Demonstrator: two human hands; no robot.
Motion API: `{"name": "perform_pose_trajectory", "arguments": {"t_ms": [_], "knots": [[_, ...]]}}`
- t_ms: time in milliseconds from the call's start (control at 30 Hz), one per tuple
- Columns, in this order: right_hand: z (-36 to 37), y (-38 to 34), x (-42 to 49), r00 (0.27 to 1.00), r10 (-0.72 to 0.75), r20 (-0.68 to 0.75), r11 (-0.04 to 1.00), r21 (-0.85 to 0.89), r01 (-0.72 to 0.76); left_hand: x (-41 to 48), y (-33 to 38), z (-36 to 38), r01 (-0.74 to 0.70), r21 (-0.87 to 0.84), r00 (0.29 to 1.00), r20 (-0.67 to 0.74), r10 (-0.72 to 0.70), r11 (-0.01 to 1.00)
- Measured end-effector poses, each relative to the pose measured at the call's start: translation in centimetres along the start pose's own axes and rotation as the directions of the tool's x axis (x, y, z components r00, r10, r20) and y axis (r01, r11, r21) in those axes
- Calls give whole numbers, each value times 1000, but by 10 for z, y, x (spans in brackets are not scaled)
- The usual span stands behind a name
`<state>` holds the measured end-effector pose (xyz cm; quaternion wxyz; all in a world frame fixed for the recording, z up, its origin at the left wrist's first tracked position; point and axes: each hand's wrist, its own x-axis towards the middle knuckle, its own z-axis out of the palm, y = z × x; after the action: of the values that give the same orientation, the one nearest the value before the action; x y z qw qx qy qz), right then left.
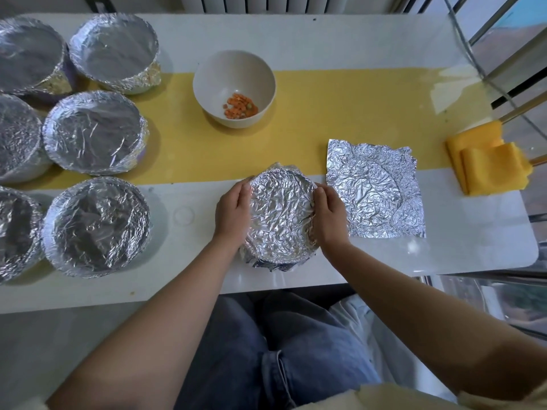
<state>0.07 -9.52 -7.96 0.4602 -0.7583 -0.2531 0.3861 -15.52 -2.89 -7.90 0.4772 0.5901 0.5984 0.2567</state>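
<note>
Now two hands grip one foil-wrapped bowl; six wrapped bowls aside; one foil sheet.

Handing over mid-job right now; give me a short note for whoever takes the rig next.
Left hand and right hand both grip the sides of the foil-covered bowl near the front of the table.
Done: the wrapped bowls at far left.
Left: the open white bowl with carrot dice, further back; the loose foil sheet beside the right hand looks meant for it.
Yellow cloth lies far right.
</note>
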Motion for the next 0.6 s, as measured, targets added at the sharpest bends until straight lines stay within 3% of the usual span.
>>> {"name": "perform_pose_trajectory", "arguments": {"t_ms": [100,167,300,367,433,500,600], "knots": [[-4,-8,-2,999,25,-29,999,-37,-26,9,4,-4,10,84,999,43,-14,996],[-9,-9,1,1000,4,-28,993,-115,-7,9,6,-2,12,173,1000,-11,-10,985],[-15,-19,20,947,-315,66,897,-306,320,-11,3,10,-34,360,935,-319,157,932],[-10,-27,30,863,-455,220,778,-374,505,-23,-3,18,-86,360,918,-335,214,929],[-2,-28,40,797,-496,344,684,-411,603,-30,-8,23,-111,314,935,-288,206,943],[6,-27,43,795,-470,384,682,-414,603,-30,-10,22,-98,249,950,-265,165,963],[9,-22,47,822,-460,336,725,-392,566,-26,-11,19,-38,136,958,-278,75,990]]}}
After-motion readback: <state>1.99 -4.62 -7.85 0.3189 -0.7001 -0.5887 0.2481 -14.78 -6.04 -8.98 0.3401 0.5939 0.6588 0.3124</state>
